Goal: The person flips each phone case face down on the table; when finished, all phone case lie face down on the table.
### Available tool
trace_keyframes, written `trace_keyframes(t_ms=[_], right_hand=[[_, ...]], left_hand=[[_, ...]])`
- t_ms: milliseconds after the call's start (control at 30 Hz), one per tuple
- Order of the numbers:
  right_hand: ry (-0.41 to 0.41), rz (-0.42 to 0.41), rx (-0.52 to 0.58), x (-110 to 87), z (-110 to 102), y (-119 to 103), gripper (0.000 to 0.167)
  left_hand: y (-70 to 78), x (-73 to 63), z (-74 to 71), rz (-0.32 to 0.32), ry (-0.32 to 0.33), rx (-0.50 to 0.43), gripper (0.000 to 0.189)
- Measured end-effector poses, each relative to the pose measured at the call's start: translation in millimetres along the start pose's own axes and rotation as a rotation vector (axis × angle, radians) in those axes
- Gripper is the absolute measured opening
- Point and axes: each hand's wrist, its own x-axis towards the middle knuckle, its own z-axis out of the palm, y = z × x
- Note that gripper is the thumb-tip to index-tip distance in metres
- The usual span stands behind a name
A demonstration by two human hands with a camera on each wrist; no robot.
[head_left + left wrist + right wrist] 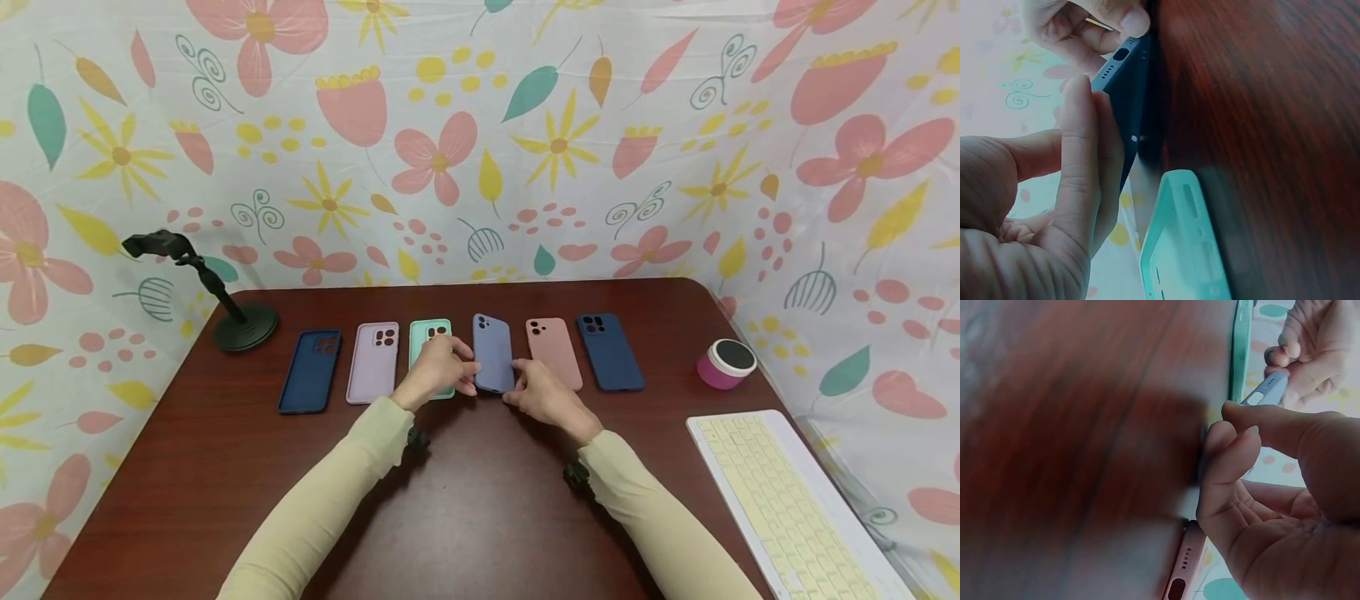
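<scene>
A blue-grey phone case [492, 350] lies back up in the middle of a row of cases, its near end slightly raised from the table. My left hand [441, 367] pinches its near left corner. At the near right corner, the thumb and fingers of my right hand [550, 393] grip the edge. The case's bottom edge [1121, 55], with its port opening, shows in the left wrist view. Partly hidden under my left hand is a mint green case [429, 330], seen with its inside up in the left wrist view. A pink case [557, 350] lies just right of the blue-grey one.
Left in the row are a lilac case [372, 363] and a dark blue case [310, 371]; another dark blue case [610, 352] ends it at right. A black stand [246, 325], a pink jar [720, 373] and a white keyboard [795, 500] are on the brown table [465, 517].
</scene>
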Motion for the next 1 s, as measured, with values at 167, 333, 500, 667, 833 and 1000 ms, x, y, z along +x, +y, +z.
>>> trace_keyframes(t_ms=[167,333,500,667,833,1000], right_hand=[[0.028,0.013,-0.019,-1.3,0.0,0.2,0.068],[0.038,0.016,-0.041,-3.1,-0.1,-0.3,0.066],[0.038,0.02,-0.068,-3.9,-0.1,-1.2,0.067],[0.027,0.007,-0.082,2.8,2.9,6.0,0.067],[0.016,-0.006,-0.106,17.9,10.7,23.4,0.07],[0.011,0.011,-0.085,11.9,6.3,16.2,0.071]], left_hand=[[-0.7,1.8,3.7,0.004,0.013,0.095,0.024],[-1.4,3.3,8.1,0.019,0.036,0.209,0.026],[-1.3,5.3,12.7,0.016,0.046,0.291,0.028],[-1.8,7.1,16.3,0.02,0.044,0.341,0.025],[-3.7,8.4,18.5,0.027,0.044,0.42,0.018],[-6.3,10.4,20.0,0.041,0.053,0.444,0.015]])
